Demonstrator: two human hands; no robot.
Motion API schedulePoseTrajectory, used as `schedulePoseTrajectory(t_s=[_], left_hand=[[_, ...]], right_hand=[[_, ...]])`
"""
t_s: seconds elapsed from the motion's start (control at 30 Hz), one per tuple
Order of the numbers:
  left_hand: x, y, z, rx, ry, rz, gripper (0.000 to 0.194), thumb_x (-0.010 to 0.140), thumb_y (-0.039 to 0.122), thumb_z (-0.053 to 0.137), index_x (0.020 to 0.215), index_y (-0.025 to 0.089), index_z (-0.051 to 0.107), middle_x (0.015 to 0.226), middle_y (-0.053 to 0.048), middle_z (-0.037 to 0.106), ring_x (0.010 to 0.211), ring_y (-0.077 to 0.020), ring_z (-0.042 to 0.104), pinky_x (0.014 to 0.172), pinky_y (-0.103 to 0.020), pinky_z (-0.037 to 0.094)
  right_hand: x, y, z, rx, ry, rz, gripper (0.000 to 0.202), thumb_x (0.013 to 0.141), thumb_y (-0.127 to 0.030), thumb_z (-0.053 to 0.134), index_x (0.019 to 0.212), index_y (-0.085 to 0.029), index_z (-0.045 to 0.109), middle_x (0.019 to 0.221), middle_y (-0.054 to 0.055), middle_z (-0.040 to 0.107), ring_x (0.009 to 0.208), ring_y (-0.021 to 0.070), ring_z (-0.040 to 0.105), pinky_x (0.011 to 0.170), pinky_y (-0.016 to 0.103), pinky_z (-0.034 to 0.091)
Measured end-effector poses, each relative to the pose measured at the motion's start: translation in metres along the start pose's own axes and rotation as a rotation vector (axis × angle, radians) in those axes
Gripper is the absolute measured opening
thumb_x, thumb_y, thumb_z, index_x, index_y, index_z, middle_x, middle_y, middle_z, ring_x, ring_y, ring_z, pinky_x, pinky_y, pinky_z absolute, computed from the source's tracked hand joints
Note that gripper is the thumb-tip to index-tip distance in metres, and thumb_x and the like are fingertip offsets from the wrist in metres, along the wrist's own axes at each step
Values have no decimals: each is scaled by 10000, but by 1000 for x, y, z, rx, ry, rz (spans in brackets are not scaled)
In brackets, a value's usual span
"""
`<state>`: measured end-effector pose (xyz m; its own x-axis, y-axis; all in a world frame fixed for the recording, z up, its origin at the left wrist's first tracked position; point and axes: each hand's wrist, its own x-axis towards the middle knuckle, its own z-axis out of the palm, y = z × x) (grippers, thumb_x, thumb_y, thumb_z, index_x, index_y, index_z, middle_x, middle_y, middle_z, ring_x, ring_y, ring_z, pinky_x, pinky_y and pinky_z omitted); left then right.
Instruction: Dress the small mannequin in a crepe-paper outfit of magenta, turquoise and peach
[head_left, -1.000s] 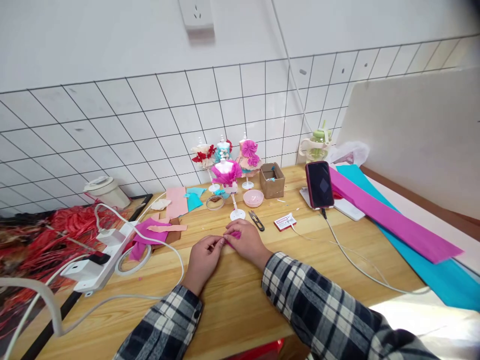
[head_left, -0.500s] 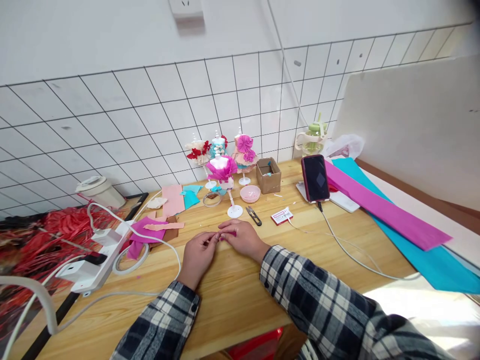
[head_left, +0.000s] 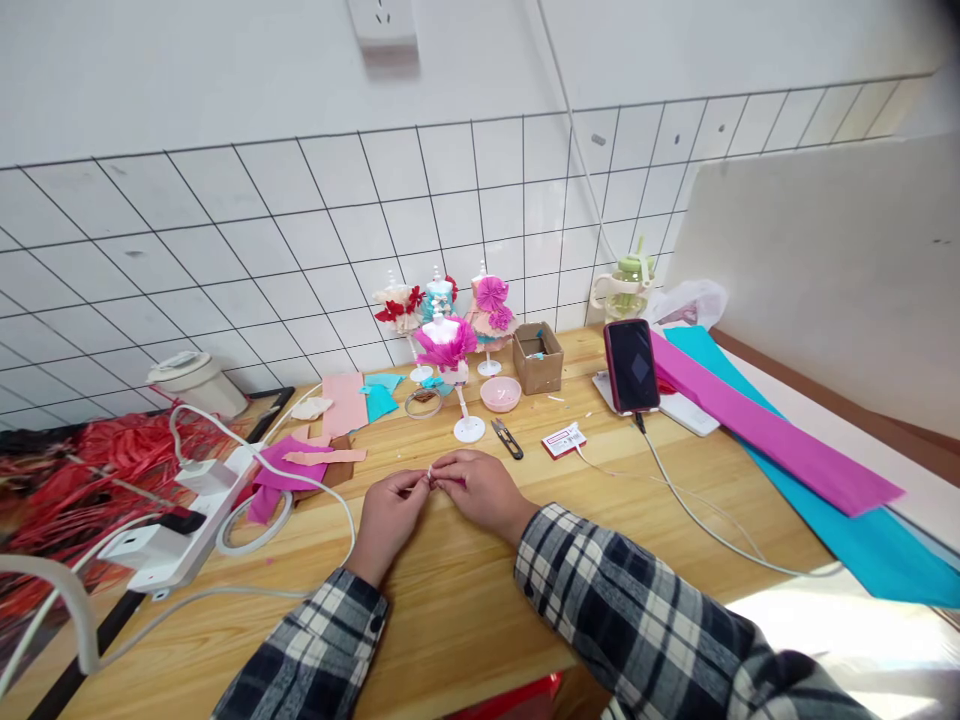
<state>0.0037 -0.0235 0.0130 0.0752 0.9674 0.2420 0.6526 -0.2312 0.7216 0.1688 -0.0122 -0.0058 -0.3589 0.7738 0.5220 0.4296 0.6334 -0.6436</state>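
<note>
Close together over the wooden table, my left hand (head_left: 391,515) and my right hand (head_left: 480,490) meet at the fingertips, both pinched. Whatever lies between them is tiny and mostly covered by the fingers; a pale speck shows there. Just beyond stands a small white dress form (head_left: 469,428) wearing a ruffled magenta paper top (head_left: 447,345). Thread snips (head_left: 508,440) lie past my right hand, with a white-labelled card of thread (head_left: 564,441) to their right. A pink bowl (head_left: 501,394) sits behind the snips.
Several dressed forms (head_left: 491,310) and a cardboard box (head_left: 538,360) stand at the back. Paper scraps (head_left: 345,402), a tape roll (head_left: 255,535) and a power strip (head_left: 199,530) are at left. A phone (head_left: 631,366), a cup (head_left: 628,290) and long crepe sheets (head_left: 787,425) occupy the right.
My hands have shifted slightly left, still pinched together. A bit of magenta that showed between the fingers is now out of sight. The camera view has tilted slightly.
</note>
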Motion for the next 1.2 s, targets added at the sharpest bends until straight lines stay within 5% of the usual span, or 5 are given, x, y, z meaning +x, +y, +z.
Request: schedulePoseTrajectory(t_s=[0.5, 0.73, 0.97, 1.2], left_hand=[[-4, 11, 2, -22, 20, -52, 236, 740, 343, 565, 679, 189, 732, 672, -20, 739, 613, -184, 666, 585, -250, 513], [-6, 6, 4, 30, 12, 13, 208, 752, 305, 559, 716, 192, 730, 719, -22, 745, 630, -172, 666, 594, -238, 503], [-7, 7, 4, -18, 9, 24, 190, 745, 290, 564, 707, 183, 716, 710, -25, 735, 640, -166, 657, 591, -227, 495], [-7, 7, 3, -30, -7, 31, 218, 769, 315, 558, 704, 173, 711, 682, -25, 724, 613, -158, 637, 566, -221, 474]], right_hand=[[2, -8, -10, -87, 26, 157, 243, 810, -309, 646, 1047, -260, 663, 986, 6, 704, 919, 169, 619, 857, 298, 404], [4, -9, -11, -69, 7, 154, 66, 798, -246, 637, 833, -249, 693, 866, -1, 711, 869, 164, 614, 834, 293, 393], [3, 0, -4, 179, 10, 278, 84, 785, -231, 600, 778, -212, 681, 733, -16, 673, 651, 115, 576, 611, 212, 433], [2, -2, -5, 151, 39, 205, 88, 775, -250, 612, 804, -213, 687, 779, -2, 672, 690, 126, 573, 670, 234, 437]])
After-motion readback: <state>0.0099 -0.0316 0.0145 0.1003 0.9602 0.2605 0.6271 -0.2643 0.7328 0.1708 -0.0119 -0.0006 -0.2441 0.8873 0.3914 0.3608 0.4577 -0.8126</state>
